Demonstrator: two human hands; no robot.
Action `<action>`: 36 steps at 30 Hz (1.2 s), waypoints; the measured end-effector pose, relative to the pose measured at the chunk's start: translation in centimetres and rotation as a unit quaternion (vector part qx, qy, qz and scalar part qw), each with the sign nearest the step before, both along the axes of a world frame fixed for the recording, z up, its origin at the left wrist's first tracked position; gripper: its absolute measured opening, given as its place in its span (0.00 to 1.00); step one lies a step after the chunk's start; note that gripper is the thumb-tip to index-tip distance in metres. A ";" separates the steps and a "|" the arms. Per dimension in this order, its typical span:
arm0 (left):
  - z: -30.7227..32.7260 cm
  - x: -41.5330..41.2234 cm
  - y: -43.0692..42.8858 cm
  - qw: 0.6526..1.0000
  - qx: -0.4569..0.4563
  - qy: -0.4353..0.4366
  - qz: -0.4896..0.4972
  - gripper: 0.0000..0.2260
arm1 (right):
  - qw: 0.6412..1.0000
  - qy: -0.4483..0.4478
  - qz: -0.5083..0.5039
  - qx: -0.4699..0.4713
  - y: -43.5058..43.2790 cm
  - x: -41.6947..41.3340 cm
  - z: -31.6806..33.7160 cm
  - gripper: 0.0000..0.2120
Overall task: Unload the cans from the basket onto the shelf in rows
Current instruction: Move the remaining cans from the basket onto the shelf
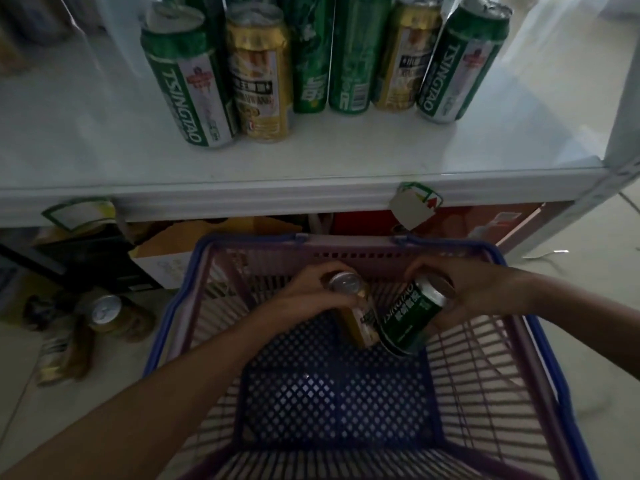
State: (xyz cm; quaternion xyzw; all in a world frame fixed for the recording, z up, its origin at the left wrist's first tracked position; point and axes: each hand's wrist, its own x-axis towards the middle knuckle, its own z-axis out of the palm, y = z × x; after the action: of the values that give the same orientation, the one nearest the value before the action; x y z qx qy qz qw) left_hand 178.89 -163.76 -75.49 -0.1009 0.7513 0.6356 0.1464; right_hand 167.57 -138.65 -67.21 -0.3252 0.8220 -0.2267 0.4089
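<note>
Both my hands reach into the purple basket with a blue rim [526, 327]. My left hand [311, 292] grips a gold can [356, 317] near its top. My right hand [481, 289] grips a green can [408, 320] by its upper end, tilted. Both cans stand low inside the basket, side by side and touching. On the white shelf [311, 161] above, several green and gold cans stand in a row, among them a green Tsingtao can [187, 81] at the left and a gold can [259, 74] beside it.
Under the shelf sit cardboard boxes [162, 251]. On the floor left of the basket lie two gold cans [110, 315]. Price tags [414, 206] hang from the shelf's front edge. A white upright post [623, 133] bounds the shelf at the right.
</note>
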 end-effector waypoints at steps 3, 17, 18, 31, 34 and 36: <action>0.5 0.5 -0.5 0.995 0.089 -0.048 0.023 0.16 | 0.999 -0.019 -0.021 -0.034 0.4 0.6 2.2 0.31; 12.2 -0.3 -1.9 0.999 0.010 -0.047 0.006 0.24 | 0.895 -0.070 -0.184 -0.401 -2.3 1.0 13.5 0.39; 13.6 0.1 -2.0 0.998 -0.012 -0.055 -0.020 0.19 | 0.889 -0.029 -0.203 -0.410 -2.8 0.9 14.2 0.40; 25.7 -0.4 -2.1 0.949 -0.087 0.251 0.168 0.21 | 0.836 0.185 -0.310 -0.414 -9.1 -3.7 12.7 0.36; 24.4 -2.2 -1.5 0.919 -0.136 0.279 0.243 0.26 | 0.839 0.196 -0.306 -0.405 -9.5 -3.9 12.2 0.37; 23.5 -3.0 -1.0 0.907 -0.163 0.282 0.267 0.28 | 0.845 0.208 -0.300 -0.392 -9.6 -3.9 11.8 0.38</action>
State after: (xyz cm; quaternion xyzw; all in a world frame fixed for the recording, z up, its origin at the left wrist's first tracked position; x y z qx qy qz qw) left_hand 175.86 -164.72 -52.00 -0.1366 0.7993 0.5215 -0.2657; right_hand 163.71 -148.22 -55.41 -0.2359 0.7878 -0.5686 -0.0209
